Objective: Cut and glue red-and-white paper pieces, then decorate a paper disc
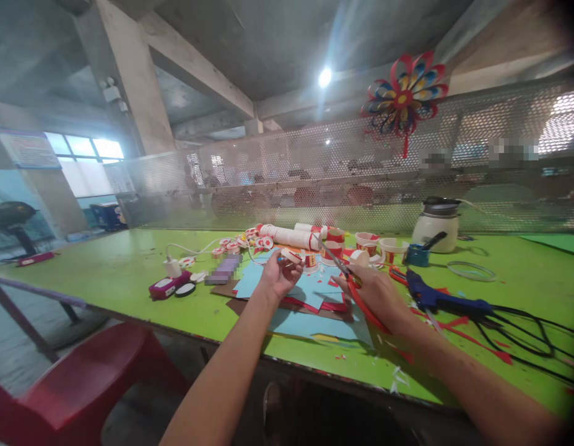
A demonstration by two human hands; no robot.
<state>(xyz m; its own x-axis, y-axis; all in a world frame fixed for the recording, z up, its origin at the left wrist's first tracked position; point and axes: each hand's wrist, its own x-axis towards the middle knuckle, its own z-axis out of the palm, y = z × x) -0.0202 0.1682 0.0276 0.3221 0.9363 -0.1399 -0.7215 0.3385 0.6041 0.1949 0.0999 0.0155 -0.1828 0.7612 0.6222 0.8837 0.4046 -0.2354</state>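
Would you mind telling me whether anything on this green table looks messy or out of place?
Yes: red and white paper scraps lie scattered along the near edge of the green table, beside the right hand holding red-handled scissors. The glue gun trails tangled black cords. The left hand holds a small paper piece.

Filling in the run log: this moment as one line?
left hand: holds paper ring | right hand: holds scissors | glue gun: on table
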